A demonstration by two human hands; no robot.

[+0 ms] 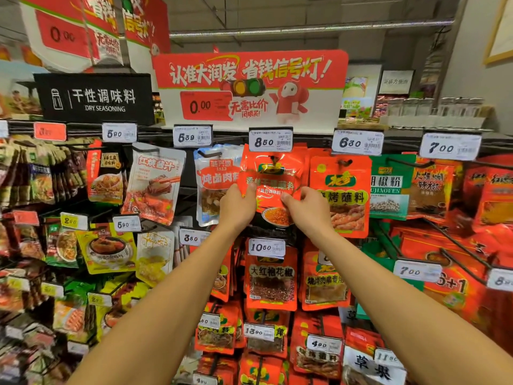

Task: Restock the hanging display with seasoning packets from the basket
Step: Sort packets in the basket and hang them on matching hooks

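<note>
Both arms reach up to the hanging display. My left hand (pixel 238 207) and my right hand (pixel 306 209) each pinch a lower side of one red seasoning packet (pixel 273 177) with a green and yellow logo. The packet's top hole sits at the peg under the 8.50 price tag (pixel 270 140); whether it is threaded on the peg is unclear. More red packets hang behind it. The basket is out of view.
Neighbouring pegs carry a blue-white packet (pixel 213 184) on the left and a red barbecue packet (pixel 340 190) on the right. Lower rows hold more red packets and price tags (pixel 267 247). A red promotional sign (pixel 249 87) stands on top.
</note>
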